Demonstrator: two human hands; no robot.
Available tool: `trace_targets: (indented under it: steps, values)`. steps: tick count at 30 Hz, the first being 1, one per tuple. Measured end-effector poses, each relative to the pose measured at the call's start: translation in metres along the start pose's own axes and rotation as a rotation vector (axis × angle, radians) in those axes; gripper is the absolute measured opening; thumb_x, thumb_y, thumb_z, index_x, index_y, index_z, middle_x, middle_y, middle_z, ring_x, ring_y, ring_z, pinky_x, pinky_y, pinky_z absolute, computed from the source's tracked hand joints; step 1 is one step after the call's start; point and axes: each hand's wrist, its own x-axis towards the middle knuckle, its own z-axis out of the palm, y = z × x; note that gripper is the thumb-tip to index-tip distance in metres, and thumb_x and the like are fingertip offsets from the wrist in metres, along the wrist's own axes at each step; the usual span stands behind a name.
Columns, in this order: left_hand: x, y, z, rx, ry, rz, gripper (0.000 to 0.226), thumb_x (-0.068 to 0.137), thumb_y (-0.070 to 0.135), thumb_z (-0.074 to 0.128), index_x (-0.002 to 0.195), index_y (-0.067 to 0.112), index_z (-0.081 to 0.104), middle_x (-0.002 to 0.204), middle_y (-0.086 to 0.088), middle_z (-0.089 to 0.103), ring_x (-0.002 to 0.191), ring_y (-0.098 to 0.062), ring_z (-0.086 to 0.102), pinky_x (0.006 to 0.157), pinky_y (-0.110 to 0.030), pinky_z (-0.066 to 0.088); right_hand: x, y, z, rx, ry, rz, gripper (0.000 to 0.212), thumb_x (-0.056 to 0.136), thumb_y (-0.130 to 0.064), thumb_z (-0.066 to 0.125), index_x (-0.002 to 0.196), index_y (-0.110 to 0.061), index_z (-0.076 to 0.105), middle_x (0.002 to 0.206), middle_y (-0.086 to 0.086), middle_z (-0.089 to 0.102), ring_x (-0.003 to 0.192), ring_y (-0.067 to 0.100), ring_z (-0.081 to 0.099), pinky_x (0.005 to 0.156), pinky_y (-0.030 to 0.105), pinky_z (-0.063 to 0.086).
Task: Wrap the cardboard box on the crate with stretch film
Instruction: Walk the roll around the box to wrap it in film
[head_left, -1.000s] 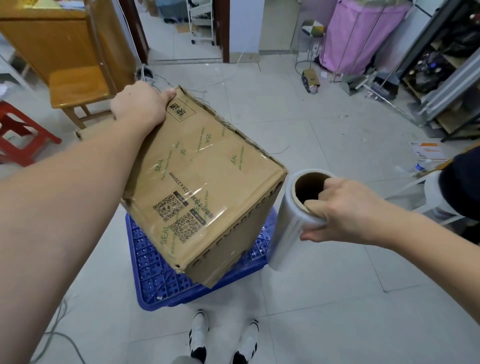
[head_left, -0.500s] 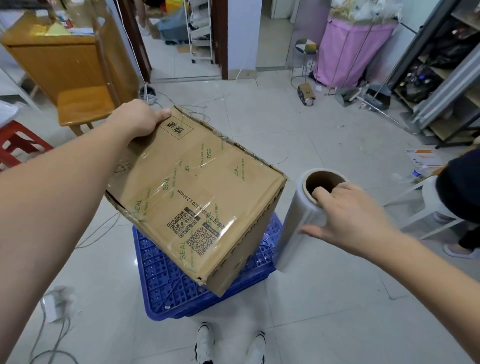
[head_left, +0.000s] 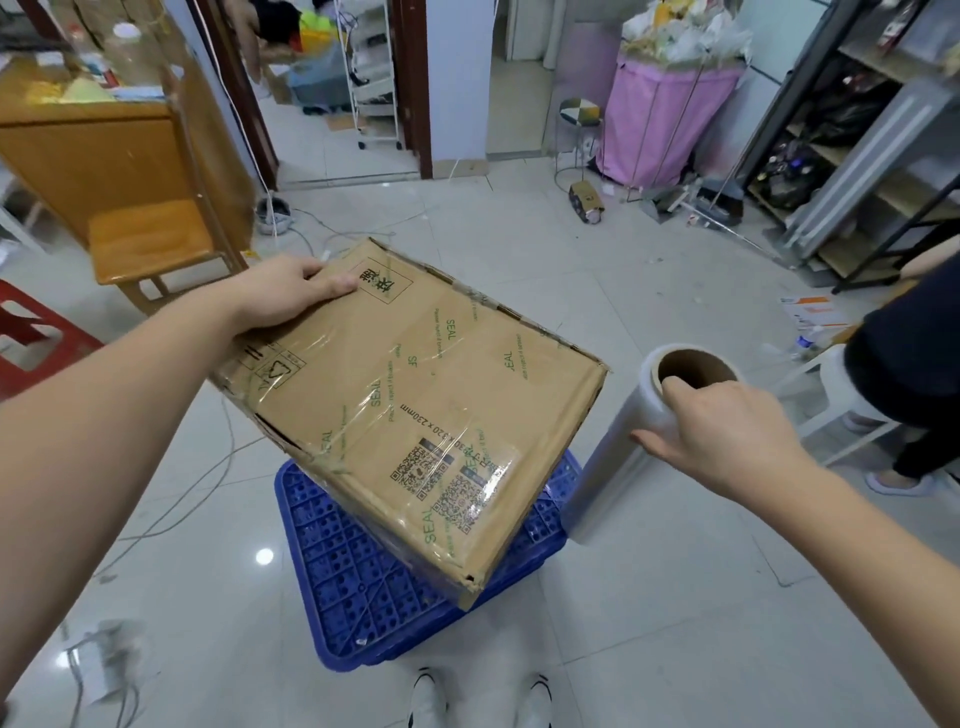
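Observation:
A brown cardboard box (head_left: 415, 410) with green SEAL tape and QR labels is tilted over the upturned blue plastic crate (head_left: 358, 587), its near corner down on the crate. Clear film covers part of its top face. My left hand (head_left: 283, 296) grips the box's far left corner, thumb on top. To the right of the box my right hand (head_left: 727, 431) holds the roll of stretch film (head_left: 623, 452) near its upper end, thumb hooked into the cardboard core. The roll slants down towards the crate's right edge.
A wooden chair (head_left: 150, 244) and a red stool (head_left: 36, 332) stand at the left. Cables (head_left: 171, 509) trail over the tiled floor. Another person (head_left: 914, 364) is at the right edge beside a white stool (head_left: 831, 395). Metal shelving (head_left: 862, 156) and a pink bin (head_left: 660, 119) are behind.
The box has turned and its top face has levelled out, with my left hand still on the far corner. The film roll has shifted right and a little farther from the box.

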Motion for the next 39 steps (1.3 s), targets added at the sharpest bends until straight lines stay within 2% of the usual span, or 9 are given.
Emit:
trace_targets:
  steps: [3,9,18,21,26,30,33,36,39]
  values:
    - [0.003,-0.002,0.003,-0.052,0.025,0.020,0.068,0.087,0.078,0.050,0.123,0.023,0.069,0.114,0.000,0.069,0.101,-0.023,0.065,0.085,-0.035,0.047,0.000,-0.003,0.005,0.043,0.076,0.063,0.065,0.069,-0.078,0.057,0.066,-0.018,0.032,0.047,-0.004,0.034,0.047,0.025,0.037,0.045,0.026,0.014]
    - [0.016,0.016,0.013,-0.067,0.070,0.036,0.055,0.102,0.055,0.051,0.129,0.009,0.066,0.111,-0.013,0.065,0.096,-0.027,0.055,0.085,-0.032,0.038,-0.013,-0.006,0.005,0.176,0.051,0.063,0.074,0.051,-0.047,0.094,0.059,-0.015,0.027,0.046,-0.009,0.010,0.040,0.023,0.023,0.045,0.019,0.018]
    - [0.020,0.030,0.019,-0.054,0.113,-0.071,0.068,0.100,0.058,0.053,0.137,0.002,0.060,0.140,-0.023,0.058,0.127,-0.041,0.054,0.098,-0.038,0.041,-0.046,-0.019,-0.004,0.251,0.078,-0.139,0.066,0.064,-0.064,0.074,0.059,-0.018,0.026,0.051,-0.007,0.016,0.044,0.023,0.029,0.038,0.028,0.025]
    - [0.016,0.032,0.020,-0.083,0.115,-0.106,0.074,0.100,0.059,0.053,0.147,0.002,0.051,0.148,-0.022,0.052,0.134,-0.041,0.050,0.107,-0.041,0.039,-0.058,-0.029,-0.007,0.294,0.075,-0.151,0.069,0.063,-0.064,0.077,0.059,-0.019,0.025,0.052,-0.010,0.013,0.045,0.020,0.028,0.041,0.023,0.013]
    - [0.012,0.031,0.023,-0.097,0.131,-0.105,0.065,0.100,0.059,0.053,0.130,0.002,0.063,0.130,-0.022,0.063,0.114,-0.039,0.057,0.093,-0.040,0.042,-0.069,-0.051,-0.001,0.316,0.088,-0.215,0.073,0.052,-0.054,0.088,0.061,-0.020,0.023,0.050,-0.009,0.021,0.052,0.018,0.033,0.053,0.013,0.002]
    - [0.009,0.024,0.023,-0.115,0.144,-0.100,0.061,0.098,0.063,0.054,0.124,0.009,0.068,0.119,-0.019,0.068,0.107,-0.038,0.061,0.089,-0.040,0.046,-0.069,-0.062,-0.004,0.240,0.094,-0.292,0.058,0.063,-0.059,0.079,0.065,-0.019,0.037,0.055,-0.010,0.031,0.066,0.021,0.051,0.059,0.019,0.025]
    - [0.006,0.019,0.024,-0.128,0.175,-0.082,0.056,0.098,0.062,0.055,0.120,0.013,0.070,0.109,-0.015,0.070,0.098,-0.035,0.061,0.085,-0.040,0.046,-0.078,-0.079,-0.014,0.188,-0.033,-0.125,0.041,0.088,-0.056,0.057,0.086,-0.021,0.035,0.073,-0.008,0.045,0.081,0.020,0.048,0.075,0.027,0.030]
    - [0.006,0.015,0.027,-0.125,0.229,-0.051,0.054,0.096,0.063,0.057,0.121,0.017,0.071,0.111,-0.015,0.071,0.100,-0.035,0.062,0.083,-0.039,0.045,-0.084,-0.099,-0.019,0.124,0.021,0.068,0.046,0.082,-0.050,0.066,0.082,-0.022,0.029,0.061,-0.010,0.035,0.061,0.019,0.037,0.067,0.032,0.027]
    - [0.015,0.007,0.026,-0.012,0.266,-0.010,0.062,0.094,0.069,0.055,0.129,0.020,0.068,0.123,-0.017,0.071,0.113,-0.039,0.062,0.088,-0.041,0.048,-0.083,-0.109,-0.019,0.043,0.021,0.235,0.058,0.078,-0.076,0.051,0.082,-0.020,0.033,0.054,-0.009,0.038,0.053,0.019,0.037,0.059,0.032,0.024]
